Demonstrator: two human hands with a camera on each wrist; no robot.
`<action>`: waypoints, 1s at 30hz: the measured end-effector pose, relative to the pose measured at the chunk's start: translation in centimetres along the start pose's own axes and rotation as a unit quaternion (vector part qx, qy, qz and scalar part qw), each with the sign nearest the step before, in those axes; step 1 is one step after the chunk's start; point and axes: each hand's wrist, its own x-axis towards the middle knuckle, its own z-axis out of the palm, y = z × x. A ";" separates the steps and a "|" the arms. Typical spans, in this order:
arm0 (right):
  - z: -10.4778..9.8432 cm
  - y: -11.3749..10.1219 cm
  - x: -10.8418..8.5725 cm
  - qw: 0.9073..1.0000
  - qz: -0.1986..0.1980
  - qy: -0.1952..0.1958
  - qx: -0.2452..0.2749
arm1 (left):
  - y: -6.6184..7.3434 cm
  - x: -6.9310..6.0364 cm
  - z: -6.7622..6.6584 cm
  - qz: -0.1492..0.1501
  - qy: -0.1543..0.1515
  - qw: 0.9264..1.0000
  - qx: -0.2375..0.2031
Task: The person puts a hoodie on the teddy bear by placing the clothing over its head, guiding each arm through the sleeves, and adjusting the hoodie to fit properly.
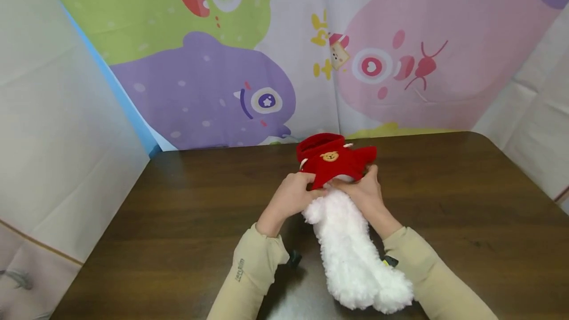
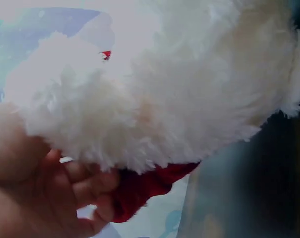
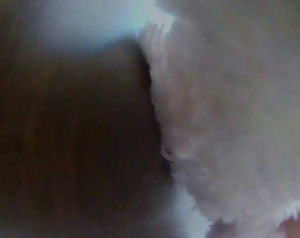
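A small red hoodie [image 1: 329, 162] with a bear-face patch and white cord ends lies toward the back of the table. Its hem meets the top of a long, fluffy white plush toy [image 1: 344, 246] that stretches toward me. My left hand [image 1: 291, 194] pinches the hem on the left, and my right hand [image 1: 366, 194] grips it on the right with the thumb near the opening. White fur [image 2: 189, 99] fills much of the left wrist view, above curled fingers at the red cloth [image 2: 145, 191]. In the blurred right wrist view, only white fur [image 3: 229, 124] shows clearly. The plush's upper end is hidden.
The dark brown wooden table [image 1: 186, 211] extends to both sides. Behind it hangs a cartoon-printed cloth [image 1: 204, 93], and pale sheets [image 1: 75, 112] flank the table. A small black object [image 1: 294, 259] is beside the left sleeve.
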 end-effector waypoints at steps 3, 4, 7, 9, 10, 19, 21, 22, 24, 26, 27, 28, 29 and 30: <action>0.0 0.1 0.0 1.000 0.008 -0.007 -0.009 | 0.2 -0.1 0.0 -0.046 -0.014 0.999 -0.024; -0.1 0.2 0.0 1.000 0.006 -0.012 -0.007 | 0.2 -0.1 0.0 -0.064 -0.016 0.997 -0.032; -0.2 0.3 -0.1 0.999 -0.002 -0.032 -0.010 | 0.2 -0.2 0.1 -0.101 -0.017 0.994 -0.044; -0.2 0.3 0.0 0.999 -0.013 -0.048 -0.020 | -0.1 -0.3 0.1 -0.118 -0.015 0.992 -0.050; -0.2 0.3 0.0 0.998 -0.021 -0.057 -0.030 | -0.2 -0.3 0.1 -0.125 -0.014 0.991 -0.052; -1.0 0.5 0.6 0.983 -0.071 -0.156 -0.065 | -1.3 -0.2 0.3 -0.157 0.037 0.985 -0.064; -1.5 0.6 0.7 0.975 -0.085 -0.192 -0.073 | -1.4 -0.1 0.4 -0.160 0.053 0.984 -0.056; -1.7 0.6 0.8 0.970 -0.090 -0.211 -0.075 | -1.4 0.0 0.5 -0.161 0.059 0.984 -0.051; -1.9 0.7 0.9 0.961 -0.095 -0.249 -0.074 | -1.5 0.0 0.5 -0.162 0.068 0.984 -0.041; -2.1 0.6 1.0 0.953 -0.097 -0.280 -0.069 | -1.7 0.1 0.6 -0.162 0.072 0.983 -0.037; -2.2 0.6 1.1 0.949 -0.094 -0.291 -0.070 | -1.8 0.1 0.5 -0.161 0.072 0.984 -0.038; -2.3 0.5 1.1 0.949 -0.089 -0.294 -0.076 | -1.9 0.2 0.5 -0.159 0.071 0.984 -0.040; -2.4 0.4 1.1 0.948 -0.085 -0.294 -0.081 | -2.1 0.2 0.5 -0.157 0.070 0.984 -0.044; -2.5 0.2 1.2 0.950 -0.077 -0.291 -0.086 | -2.2 0.3 0.4 -0.153 0.068 0.985 -0.048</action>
